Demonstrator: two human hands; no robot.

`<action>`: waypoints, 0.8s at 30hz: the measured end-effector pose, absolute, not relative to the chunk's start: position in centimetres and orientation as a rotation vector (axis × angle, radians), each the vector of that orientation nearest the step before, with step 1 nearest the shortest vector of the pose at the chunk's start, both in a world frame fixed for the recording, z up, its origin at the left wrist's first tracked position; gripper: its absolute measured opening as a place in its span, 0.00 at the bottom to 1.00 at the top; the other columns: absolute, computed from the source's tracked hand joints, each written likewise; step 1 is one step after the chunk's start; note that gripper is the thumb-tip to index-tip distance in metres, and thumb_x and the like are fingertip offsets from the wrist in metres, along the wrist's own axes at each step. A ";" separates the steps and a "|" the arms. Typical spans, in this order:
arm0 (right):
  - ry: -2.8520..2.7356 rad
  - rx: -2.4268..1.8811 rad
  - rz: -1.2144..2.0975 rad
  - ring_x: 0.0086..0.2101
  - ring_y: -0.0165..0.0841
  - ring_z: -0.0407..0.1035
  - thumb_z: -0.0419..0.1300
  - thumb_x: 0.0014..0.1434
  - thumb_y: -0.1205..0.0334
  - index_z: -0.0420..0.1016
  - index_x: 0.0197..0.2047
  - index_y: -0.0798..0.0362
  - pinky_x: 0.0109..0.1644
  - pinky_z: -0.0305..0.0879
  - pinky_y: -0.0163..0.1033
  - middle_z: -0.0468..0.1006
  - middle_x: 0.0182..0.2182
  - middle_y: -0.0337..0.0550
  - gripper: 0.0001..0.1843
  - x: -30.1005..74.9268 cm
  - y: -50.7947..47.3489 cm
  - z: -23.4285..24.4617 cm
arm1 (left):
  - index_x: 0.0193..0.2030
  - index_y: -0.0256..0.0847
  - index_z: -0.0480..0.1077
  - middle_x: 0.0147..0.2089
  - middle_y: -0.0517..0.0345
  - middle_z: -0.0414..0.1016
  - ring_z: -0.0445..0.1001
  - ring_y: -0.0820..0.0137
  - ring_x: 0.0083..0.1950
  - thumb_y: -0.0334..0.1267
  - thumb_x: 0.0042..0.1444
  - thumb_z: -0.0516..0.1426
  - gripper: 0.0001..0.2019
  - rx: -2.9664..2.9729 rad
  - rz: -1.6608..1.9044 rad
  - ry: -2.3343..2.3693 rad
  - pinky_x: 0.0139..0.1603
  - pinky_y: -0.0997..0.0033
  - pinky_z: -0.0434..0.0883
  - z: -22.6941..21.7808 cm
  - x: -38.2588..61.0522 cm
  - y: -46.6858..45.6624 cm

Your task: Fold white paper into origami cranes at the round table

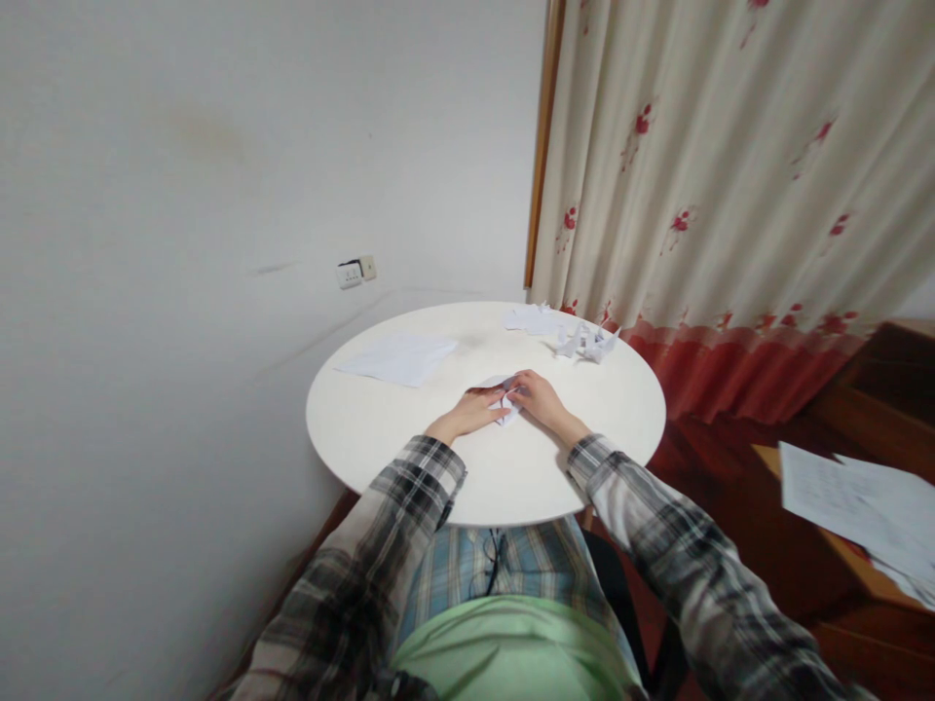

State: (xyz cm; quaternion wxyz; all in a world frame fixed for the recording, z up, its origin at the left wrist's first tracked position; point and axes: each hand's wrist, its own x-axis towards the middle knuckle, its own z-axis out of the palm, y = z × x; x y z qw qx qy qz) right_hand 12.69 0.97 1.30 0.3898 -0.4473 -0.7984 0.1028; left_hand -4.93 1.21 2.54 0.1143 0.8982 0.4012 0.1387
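A small piece of folded white paper [505, 413] lies on the round white table [504, 487], partly covered by my fingers. From the left, my left hand [473, 411] rests on it with the fingers closed over its edge. My right hand [539, 397] pinches the paper's right side, its fingertips close to those of my left hand. Folded paper shapes with pointed tips, like paper cranes [588, 343], stand at the table's back right. The far part of the folded paper is hidden under my hands.
White paper sheets [401, 357] lie at the table's left, and more paper [530, 319] sits at the back edge. A wall with a socket [350, 276] borders the left. A flowered curtain [679, 195] hangs behind. Written papers [854, 497] lie on wooden furniture at right.
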 end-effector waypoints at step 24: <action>-2.041 -1.103 0.227 0.38 0.31 0.63 0.58 0.51 0.68 0.73 0.33 0.54 0.46 0.60 0.38 0.70 0.37 0.43 0.05 12.6 1.0 1.1 | 0.56 0.43 0.62 0.61 0.54 0.61 0.57 0.63 0.62 0.53 0.50 0.53 0.28 2.651 0.407 1.167 0.61 0.67 0.52 1.9 -5.0 1.9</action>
